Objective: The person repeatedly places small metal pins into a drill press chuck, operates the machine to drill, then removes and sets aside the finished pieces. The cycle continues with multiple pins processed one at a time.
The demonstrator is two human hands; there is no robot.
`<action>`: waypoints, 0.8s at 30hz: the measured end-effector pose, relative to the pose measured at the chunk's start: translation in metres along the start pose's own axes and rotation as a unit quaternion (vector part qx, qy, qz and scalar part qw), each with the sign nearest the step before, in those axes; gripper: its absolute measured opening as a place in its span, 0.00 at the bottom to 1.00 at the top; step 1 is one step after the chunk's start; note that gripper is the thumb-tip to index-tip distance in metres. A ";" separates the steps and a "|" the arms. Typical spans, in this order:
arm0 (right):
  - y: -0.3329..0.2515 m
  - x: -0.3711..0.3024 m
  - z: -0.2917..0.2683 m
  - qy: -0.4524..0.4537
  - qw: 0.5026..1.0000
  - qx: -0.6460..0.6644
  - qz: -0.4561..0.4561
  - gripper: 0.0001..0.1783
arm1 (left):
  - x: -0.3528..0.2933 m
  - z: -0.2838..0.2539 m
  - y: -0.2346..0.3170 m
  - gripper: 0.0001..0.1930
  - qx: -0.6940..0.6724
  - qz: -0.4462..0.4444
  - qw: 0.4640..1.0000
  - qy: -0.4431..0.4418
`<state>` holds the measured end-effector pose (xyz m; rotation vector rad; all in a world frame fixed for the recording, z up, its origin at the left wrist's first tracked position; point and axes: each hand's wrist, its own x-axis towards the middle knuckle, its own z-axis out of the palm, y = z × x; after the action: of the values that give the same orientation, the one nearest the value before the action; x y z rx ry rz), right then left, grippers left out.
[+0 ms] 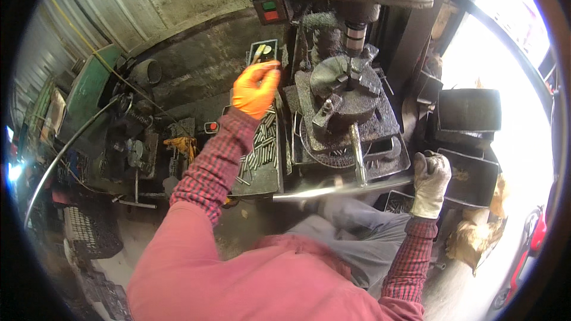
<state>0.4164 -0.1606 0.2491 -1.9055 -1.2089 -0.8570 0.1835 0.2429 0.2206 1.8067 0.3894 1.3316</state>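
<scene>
My left hand (pixel 257 90), in an orange glove, is raised over the left tray with fingers pinched; anything between them is too small to make out. Just beyond it sits a small dark box (pixel 272 44) with a yellow-handled item in it. Gloved in greyish white, my right hand (pixel 430 183) is closed at the right end of a long shiny metal bar (pixel 321 192), which lies across in front of the machine. Between the hands stands a round jawed chuck (pixel 342 86) on the drill press table, beneath the spindle (pixel 355 37). A shiny handle (pixel 357 153) sticks out toward me from the chuck.
Many short metal pins (pixel 262 153) lie in the left tray. A switch box (pixel 270 9) with green and red buttons hangs at the back. Dark bins (pixel 470 110) stand at right, and a small container of metal pieces (pixel 398 202) is below the bar. Another machine (pixel 138 153) is at left.
</scene>
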 end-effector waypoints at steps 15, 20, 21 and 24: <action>0.016 -0.021 -0.002 -0.172 0.966 -0.130 0.145 0.16 | 0.039 -0.073 -0.095 0.16 0.253 -0.189 0.945 0.079; 0.015 -0.020 -0.003 -0.119 0.980 -0.117 0.109 0.23 | -0.003 -0.029 -0.020 0.13 0.002 -0.088 0.996 0.008; 0.014 -0.019 -0.005 -0.124 0.980 -0.107 0.114 0.24 | -0.011 -0.011 -0.005 0.12 -0.016 -0.074 0.997 -0.016; 0.008 -0.016 -0.007 -0.161 0.968 -0.078 0.175 0.25 | -0.016 0.035 0.027 0.11 -0.125 -0.087 0.986 -0.062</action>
<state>0.4175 -0.1765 0.2377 -2.3644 -0.9577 -0.4747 0.2029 0.2005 0.2286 1.5981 0.2918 1.0900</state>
